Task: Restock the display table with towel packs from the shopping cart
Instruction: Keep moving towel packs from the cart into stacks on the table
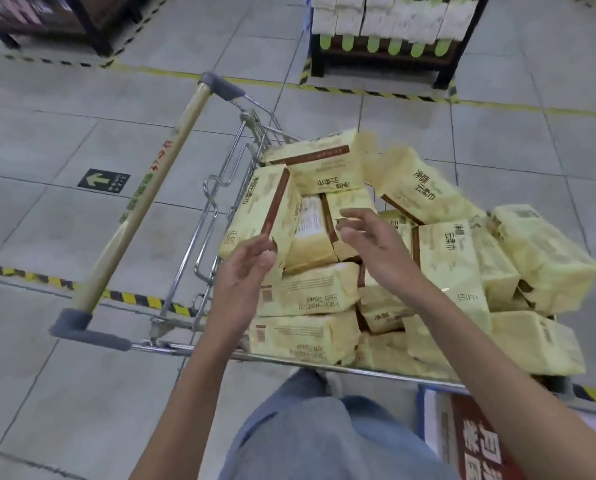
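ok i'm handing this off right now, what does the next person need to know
Left hand: open, empty, fingertips by the upright pack at the handle end of the cart.
Right hand: open, empty, over the middle of the load.
Packs: heaped in the cart, piled above its rim.
Done: nothing in hand yet; the display table can't be identified in this view.
Left: lift packs out and carry them to the table until the cart is empty.
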Demonstrator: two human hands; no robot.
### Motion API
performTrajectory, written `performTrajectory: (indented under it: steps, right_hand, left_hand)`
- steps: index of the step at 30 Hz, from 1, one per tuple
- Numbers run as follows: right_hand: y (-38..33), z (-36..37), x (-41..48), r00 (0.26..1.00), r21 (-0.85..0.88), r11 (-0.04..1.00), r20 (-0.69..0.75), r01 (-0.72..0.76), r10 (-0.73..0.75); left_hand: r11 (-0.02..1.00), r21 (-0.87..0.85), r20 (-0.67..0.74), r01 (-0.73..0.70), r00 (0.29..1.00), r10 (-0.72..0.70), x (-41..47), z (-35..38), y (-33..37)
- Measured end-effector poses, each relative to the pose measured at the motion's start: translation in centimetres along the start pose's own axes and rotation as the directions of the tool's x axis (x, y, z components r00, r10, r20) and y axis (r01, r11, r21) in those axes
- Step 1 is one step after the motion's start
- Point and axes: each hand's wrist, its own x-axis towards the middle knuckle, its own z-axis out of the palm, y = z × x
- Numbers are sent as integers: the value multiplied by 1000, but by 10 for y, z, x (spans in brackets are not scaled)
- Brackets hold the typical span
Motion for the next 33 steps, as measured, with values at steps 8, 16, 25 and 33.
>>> performTrajectory:
  steps: [8,16,25,33]
  right_hand:
    - [-23,-13,148,976,-518,827,133,216,-172]
    - [8,-23,242,977,-899,395,211,191,8]
    - [20,-24,252,977,-959,193,213,205,22]
    - [11,-23,256,970,-961,207,212,185,119]
  left_hand:
    - [877,455,-101,154,988,-121,105,2,-12]
    - [723,672,-193,161,980,-39,123,8,-28]
    - [499,838,-199,222,975,-99,130,22,-23]
    - [315,939,-97,140,984,-147,149,11,-24]
